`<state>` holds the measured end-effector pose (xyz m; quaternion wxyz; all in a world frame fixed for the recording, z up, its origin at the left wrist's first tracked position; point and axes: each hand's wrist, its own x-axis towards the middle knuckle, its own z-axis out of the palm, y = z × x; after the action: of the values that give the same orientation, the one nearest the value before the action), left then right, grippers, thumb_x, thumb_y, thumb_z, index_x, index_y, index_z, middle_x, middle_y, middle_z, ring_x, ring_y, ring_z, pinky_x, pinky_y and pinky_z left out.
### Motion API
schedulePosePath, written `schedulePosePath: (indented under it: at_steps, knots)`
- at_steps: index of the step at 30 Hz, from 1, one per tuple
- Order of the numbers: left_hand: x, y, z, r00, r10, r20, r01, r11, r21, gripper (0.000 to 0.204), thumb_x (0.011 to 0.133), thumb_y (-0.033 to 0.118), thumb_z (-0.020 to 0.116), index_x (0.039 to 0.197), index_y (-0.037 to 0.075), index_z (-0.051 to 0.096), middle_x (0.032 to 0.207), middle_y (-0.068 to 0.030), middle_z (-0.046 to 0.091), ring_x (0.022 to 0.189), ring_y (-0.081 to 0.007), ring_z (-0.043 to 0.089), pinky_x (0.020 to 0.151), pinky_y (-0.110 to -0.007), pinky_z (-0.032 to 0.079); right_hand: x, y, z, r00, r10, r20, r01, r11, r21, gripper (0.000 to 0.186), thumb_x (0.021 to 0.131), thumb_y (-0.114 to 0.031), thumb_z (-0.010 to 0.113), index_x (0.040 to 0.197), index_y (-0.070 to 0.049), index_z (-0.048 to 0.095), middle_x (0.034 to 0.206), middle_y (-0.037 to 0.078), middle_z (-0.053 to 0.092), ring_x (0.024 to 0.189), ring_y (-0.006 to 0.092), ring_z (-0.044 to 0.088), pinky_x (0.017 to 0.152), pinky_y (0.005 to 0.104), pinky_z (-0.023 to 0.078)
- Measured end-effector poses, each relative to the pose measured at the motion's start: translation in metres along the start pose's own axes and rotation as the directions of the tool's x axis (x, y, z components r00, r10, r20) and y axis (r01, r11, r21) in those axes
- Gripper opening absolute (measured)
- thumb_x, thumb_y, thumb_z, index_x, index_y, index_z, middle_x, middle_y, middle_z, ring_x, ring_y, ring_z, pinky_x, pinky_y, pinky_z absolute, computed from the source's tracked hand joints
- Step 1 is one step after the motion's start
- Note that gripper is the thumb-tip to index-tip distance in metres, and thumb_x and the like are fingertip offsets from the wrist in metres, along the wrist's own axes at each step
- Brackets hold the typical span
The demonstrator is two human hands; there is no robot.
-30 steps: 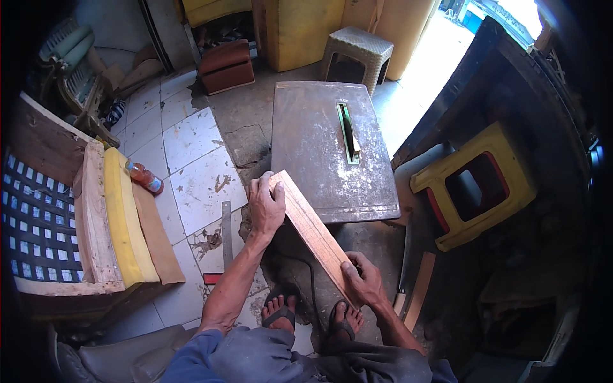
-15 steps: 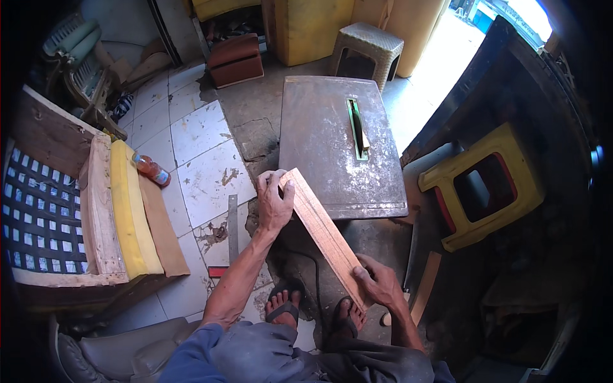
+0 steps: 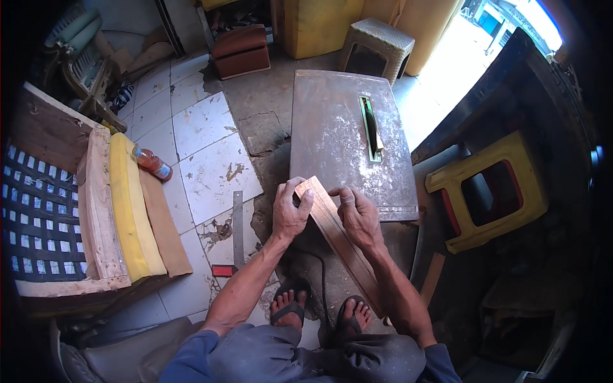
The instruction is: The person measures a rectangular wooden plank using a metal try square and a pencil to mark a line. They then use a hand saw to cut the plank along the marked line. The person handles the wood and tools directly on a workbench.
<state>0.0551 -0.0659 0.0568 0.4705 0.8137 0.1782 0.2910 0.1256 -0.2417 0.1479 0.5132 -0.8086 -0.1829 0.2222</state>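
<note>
A long wooden board with dark lines along its face slants from the near side of the metal saw table down toward my right foot. Its upper end is gripped by my left hand, thumb on top and fingers around the left edge. My right hand is beside the board's right edge near that same end, its fingers curled and the thumb pressed to them. Whether anything is pinched there I cannot make out. The right forearm covers part of the board's lower length.
A blade stands in the table's green-rimmed slot, a small wood scrap against it. On the right lies a yellow stool. A metal square rests on the left tiles, near a wooden seat frame and a bottle. A cable runs by my feet.
My right hand has left the board's lower end and moved up beside its upper end. My left hand still holds the board, which has shifted slightly down and right in view.
</note>
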Motion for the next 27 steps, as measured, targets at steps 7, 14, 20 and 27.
schedulePosePath:
  at_steps: [7,14,20,27]
  knots:
    - [0.001,-0.008,-0.006,0.993,-0.052,0.102,0.064,0.991,-0.116,0.047,0.105,0.042,0.066,0.132,0.004,0.066,0.116,-0.0181,0.065,0.111,-0.0322,0.065,0.102,-0.042,0.049,-0.007,0.032,-0.002,0.942,-0.318,-0.11,0.28,0.922,-0.268,0.038,0.109,-0.02,0.058,0.144,-0.005,0.061,0.09,0.006,0.074,0.072,0.0124,0.068,0.069,0.0316,0.056]
    - [0.005,-0.006,-0.008,0.994,-0.048,0.093,0.063,0.984,-0.167,0.047,0.102,0.043,0.07,0.131,0.006,0.069,0.11,-0.0166,0.064,0.105,-0.0312,0.064,0.097,-0.042,0.051,-0.01,0.001,0.005,0.996,0.083,-0.013,-0.077,0.964,0.254,0.024,0.106,-0.015,0.067,0.124,-0.002,0.061,0.086,0.006,0.073,0.059,0.0093,0.062,0.053,0.0272,0.05]
    - [0.001,-0.008,-0.009,0.988,-0.056,0.145,0.082,0.981,-0.178,0.053,0.099,0.048,0.072,0.13,0.006,0.069,0.109,-0.0171,0.065,0.104,-0.0333,0.065,0.097,-0.043,0.051,0.014,0.01,0.027,0.997,-0.069,-0.044,0.079,0.945,0.316,0.022,0.107,-0.016,0.065,0.123,0.0,0.063,0.091,0.006,0.075,0.066,0.0075,0.063,0.057,0.025,0.052]
    - [-0.004,-0.01,-0.004,0.974,-0.129,0.184,0.181,0.936,-0.302,0.05,0.099,0.045,0.074,0.129,0.005,0.069,0.117,-0.018,0.069,0.112,-0.0294,0.068,0.1,-0.04,0.052,0.008,0.018,0.033,0.991,-0.05,-0.126,0.095,0.92,0.379,0.023,0.108,-0.015,0.063,0.125,-0.001,0.069,0.092,0.003,0.075,0.076,0.0042,0.062,0.068,0.025,0.052]
